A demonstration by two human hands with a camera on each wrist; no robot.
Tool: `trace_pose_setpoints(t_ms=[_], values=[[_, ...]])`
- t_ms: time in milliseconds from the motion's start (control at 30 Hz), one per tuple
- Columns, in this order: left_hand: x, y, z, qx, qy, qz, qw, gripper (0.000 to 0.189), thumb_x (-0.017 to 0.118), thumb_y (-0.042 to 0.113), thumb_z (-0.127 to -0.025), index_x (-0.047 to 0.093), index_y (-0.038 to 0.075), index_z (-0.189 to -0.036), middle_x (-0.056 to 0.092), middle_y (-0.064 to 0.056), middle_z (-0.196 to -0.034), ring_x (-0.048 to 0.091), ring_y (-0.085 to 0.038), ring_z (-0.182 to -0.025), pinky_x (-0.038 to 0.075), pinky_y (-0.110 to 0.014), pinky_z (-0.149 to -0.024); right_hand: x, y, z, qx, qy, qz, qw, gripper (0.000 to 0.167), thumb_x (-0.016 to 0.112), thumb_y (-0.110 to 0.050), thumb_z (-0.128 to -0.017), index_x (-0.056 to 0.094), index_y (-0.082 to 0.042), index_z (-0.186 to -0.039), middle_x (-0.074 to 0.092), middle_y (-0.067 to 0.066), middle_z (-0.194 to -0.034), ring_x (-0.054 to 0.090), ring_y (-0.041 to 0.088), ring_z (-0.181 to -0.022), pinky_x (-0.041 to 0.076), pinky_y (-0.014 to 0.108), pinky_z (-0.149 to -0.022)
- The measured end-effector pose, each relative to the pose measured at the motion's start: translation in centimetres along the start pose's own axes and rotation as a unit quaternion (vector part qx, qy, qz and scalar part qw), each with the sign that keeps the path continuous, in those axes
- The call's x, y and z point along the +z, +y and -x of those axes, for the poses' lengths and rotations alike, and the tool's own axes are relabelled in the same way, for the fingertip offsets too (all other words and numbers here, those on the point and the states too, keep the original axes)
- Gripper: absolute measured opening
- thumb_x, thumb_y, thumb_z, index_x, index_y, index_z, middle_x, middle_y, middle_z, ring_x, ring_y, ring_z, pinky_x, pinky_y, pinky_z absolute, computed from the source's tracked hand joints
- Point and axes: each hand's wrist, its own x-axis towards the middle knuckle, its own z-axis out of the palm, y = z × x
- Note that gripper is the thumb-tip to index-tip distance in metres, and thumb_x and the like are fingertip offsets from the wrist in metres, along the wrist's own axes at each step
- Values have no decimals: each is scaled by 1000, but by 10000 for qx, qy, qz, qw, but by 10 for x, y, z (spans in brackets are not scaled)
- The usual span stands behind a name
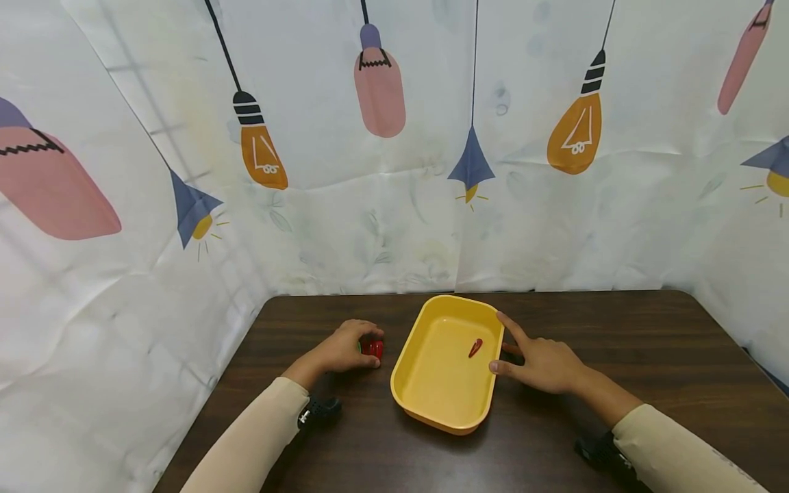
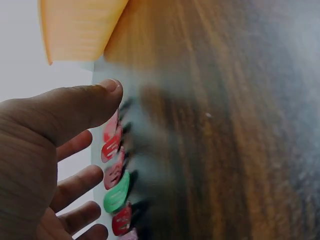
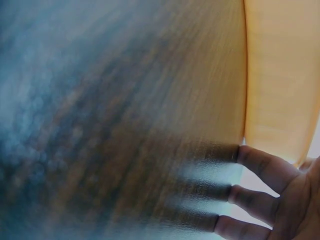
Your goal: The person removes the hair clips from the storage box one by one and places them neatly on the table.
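My left hand [image 1: 345, 349] arches over a row of small hair clips [image 1: 372, 349] on the table, left of the yellow tray [image 1: 411, 347]. In the left wrist view, several red clips, a green hair clip [image 2: 117, 193] and a pink one line up beyond the loosely bent fingers. The thumb hovers by the near end of the row, pinching nothing that I can see. A single red hair clip [image 1: 475, 348] lies inside the tray. My right hand [image 1: 548, 364] rests at the tray's right rim, index finger and thumb spread along it, other fingertips [image 3: 250, 156] down beside its outer wall.
A dark wood-grain table [image 1: 641, 356] carries everything. Behind it and along the sides hangs a white cloth [image 1: 345, 226] printed with lamps and bulbs. Each forearm wears a light sleeve and a dark wrist strap [image 1: 317, 411].
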Motion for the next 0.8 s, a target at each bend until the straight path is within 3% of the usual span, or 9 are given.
trace_pose_setpoints(t_ms=[300,600,800], values=[[-12,11,-4,62,224,197,9995,58,81,32,-90,60,13,-142,53,-6,-146,36,-33,-144,34,-57,-113,-1,2,-1,-29,-8,11,10000,104,53,-76,-92,-5,-32,-165,64,0,-138,68,17,-74,39,34,-45],[-22,38,-9,310,435,185,9984,53,78,33,-94,59,20,-142,53,-2,-147,38,-31,-144,35,-57,-113,-1,1,1,-67,-34,-11,10000,105,53,-76,-91,-5,-30,-166,64,2,-138,67,15,-70,36,33,-43],[-24,54,-14,433,403,182,9981,53,78,30,-93,60,19,-141,54,-3,-146,41,-30,-142,36,-54,-113,-2,-1,1,-23,-30,19,10000,105,53,-77,-91,-4,-31,-166,64,0,-138,65,13,-67,33,32,-44]])
